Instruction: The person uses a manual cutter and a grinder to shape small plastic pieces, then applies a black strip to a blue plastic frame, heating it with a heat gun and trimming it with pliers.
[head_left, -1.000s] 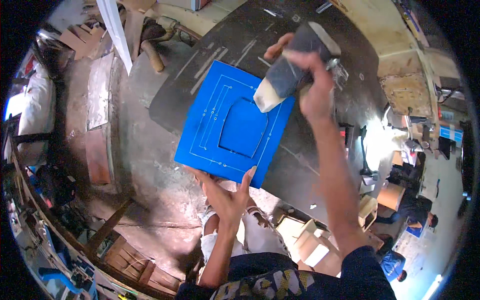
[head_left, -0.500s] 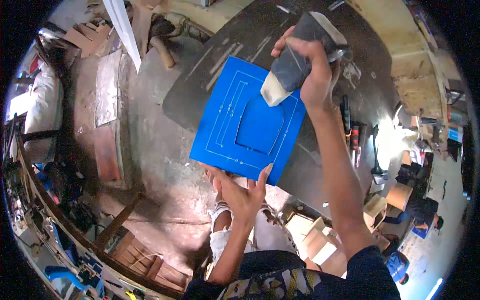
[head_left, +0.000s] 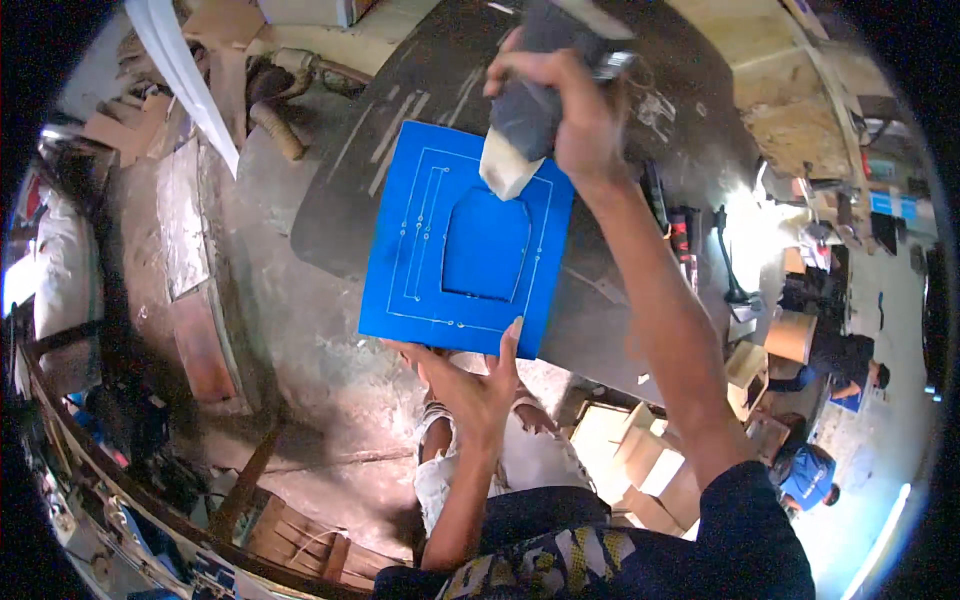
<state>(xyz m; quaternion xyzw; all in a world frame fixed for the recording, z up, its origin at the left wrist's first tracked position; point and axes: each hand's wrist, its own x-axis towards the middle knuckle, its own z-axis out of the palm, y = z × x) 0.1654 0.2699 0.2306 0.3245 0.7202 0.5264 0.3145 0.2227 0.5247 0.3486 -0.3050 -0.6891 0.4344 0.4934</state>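
Note:
A flat blue panel (head_left: pixel 470 240) lies partly on the dark tabletop (head_left: pixel 660 75). White lines and small circles mark its face, and a dark arched outline runs round its middle. My left hand (head_left: pixel 470 385) grips the panel's near edge, thumb on top and fingers underneath. Above the panel's far right part, my right hand (head_left: pixel 580 125) is wrapped round a dark-wrapped block (head_left: pixel 528 110) with pale, wood-like ends. Its lower pale end is at the panel's face, beyond the arch; whether it touches I cannot tell. The block's upper end is cut off by the frame.
Dark and red-handled tools (head_left: pixel 682 235) lie at the tabletop's right side. Pale open boxes (head_left: pixel 625 450) stand on the near right. Two people (head_left: pixel 808 475) are farther right. On the left are a ribbed hose (head_left: pixel 278 130) and a long wooden rail (head_left: pixel 130 455).
My view has shifted, so the panel and my arms appear farther left. My left hand keeps its grip on the panel. My right hand still holds the block, slightly blurred now.

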